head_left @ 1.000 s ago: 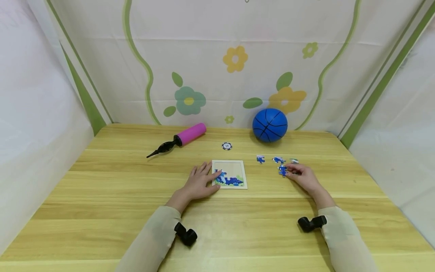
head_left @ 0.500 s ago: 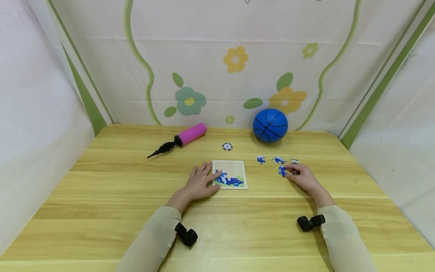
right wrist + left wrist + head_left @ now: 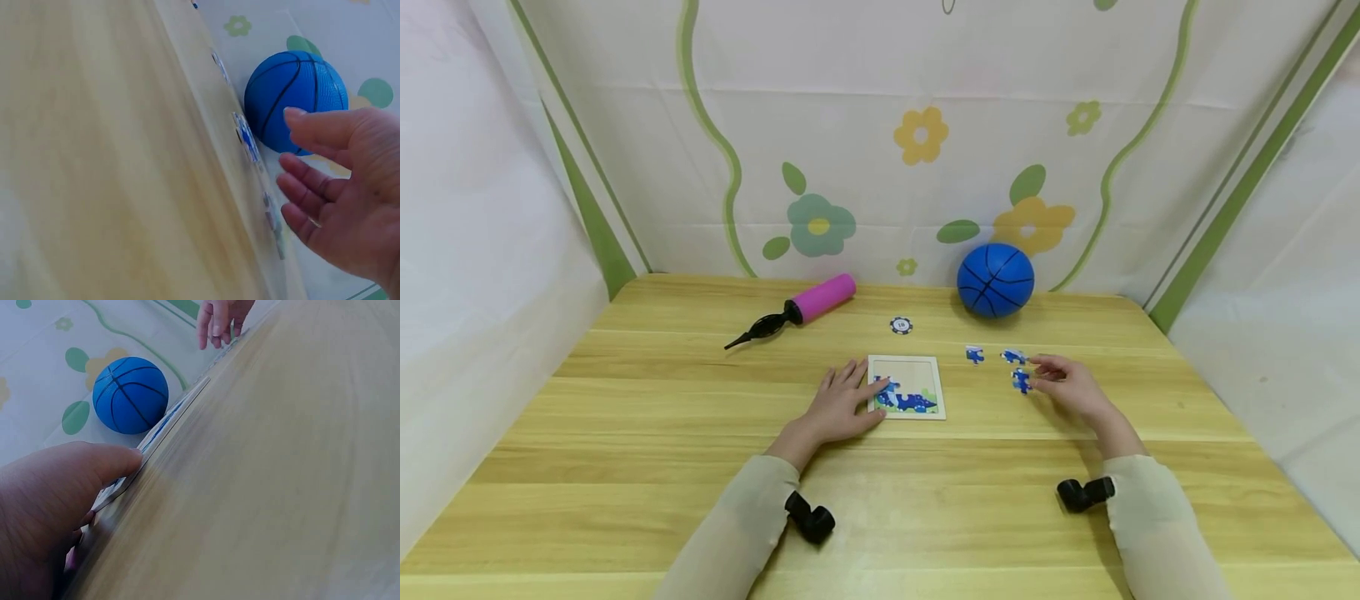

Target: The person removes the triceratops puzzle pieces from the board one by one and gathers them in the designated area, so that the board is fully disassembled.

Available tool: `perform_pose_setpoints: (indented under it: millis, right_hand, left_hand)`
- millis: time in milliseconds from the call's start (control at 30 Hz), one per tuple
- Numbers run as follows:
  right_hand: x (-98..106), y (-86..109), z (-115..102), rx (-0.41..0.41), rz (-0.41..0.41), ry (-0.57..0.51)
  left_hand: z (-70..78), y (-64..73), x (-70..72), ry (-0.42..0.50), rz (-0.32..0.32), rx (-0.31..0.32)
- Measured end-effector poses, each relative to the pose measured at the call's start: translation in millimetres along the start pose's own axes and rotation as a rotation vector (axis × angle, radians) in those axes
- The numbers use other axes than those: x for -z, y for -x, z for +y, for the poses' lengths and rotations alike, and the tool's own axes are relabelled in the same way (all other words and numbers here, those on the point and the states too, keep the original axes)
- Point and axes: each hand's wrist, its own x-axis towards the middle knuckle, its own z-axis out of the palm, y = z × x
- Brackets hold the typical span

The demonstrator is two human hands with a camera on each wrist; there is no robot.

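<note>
My left hand (image 3: 838, 406) lies with fingers spread along the left side of a square puzzle board (image 3: 940, 387), thumb and forefinger over its lower left corner. Inside the board's pale frame, blue dinosaur puzzle pieces (image 3: 913, 402) fill the lower part. In the left wrist view the thumb (image 3: 115, 461) rests at the board's edge. To the right, my right hand (image 3: 1071, 387) hovers with nothing in it, fingertips beside a loose blue puzzle piece (image 3: 1022, 382). In the right wrist view its fingers are loosely bent and apart, above the pieces (image 3: 249, 140).
Two more loose pieces lie behind, one left (image 3: 975, 356) and one nearer the hand (image 3: 1012, 357). A blue basketball (image 3: 996, 281) sits at the back of the wooden table (image 3: 925, 508). A round chip (image 3: 901, 326) and a pink and black hand pump (image 3: 823, 298) lie behind the board.
My right hand has lifted slightly from beside the blue piece, its thumb and forefinger more apart. It now covers the piece at the far right. The left hand stays on the board.
</note>
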Motion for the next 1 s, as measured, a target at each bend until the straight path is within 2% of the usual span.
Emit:
perform_pose_setpoints:
  millis: [167, 367, 533, 633, 867, 1000]
  right_hand:
    - [-7.9, -3.1, -21.5, 0.065, 0.034, -0.071]
    - [-30.8, -11.2, -60.0, 0.168, 0.005, -0.188]
    - [-53.2, -9.8, -98.3, 0.168, -0.039, -0.258]
    - [-67.2, -10.6, -112.1, 0.148, -0.067, -0.272]
    - [-102.2, -31.8, -97.9, 0.141, -0.149, -0.372]
    - [-114.3, -33.2, -97.6, 0.134, -0.168, -0.404]
  left_hand:
    - [-0.8, -0.1, -0.3, -0.007, 0.001, 0.003]
    - [-1.1, -0.6, 0.0, -0.008, 0.0, 0.008]
    - [-0.8, -0.6, 0.3, -0.003, 0.0, 0.017]
    - [-0.9, -0.8, 0.1, -0.004, -0.004, 0.022]
    - [0.5, -0.9, 1.0, 0.002, -0.007, 0.016]
    - [0.3, -0.7, 0.6, 0.001, 0.0, 0.004]
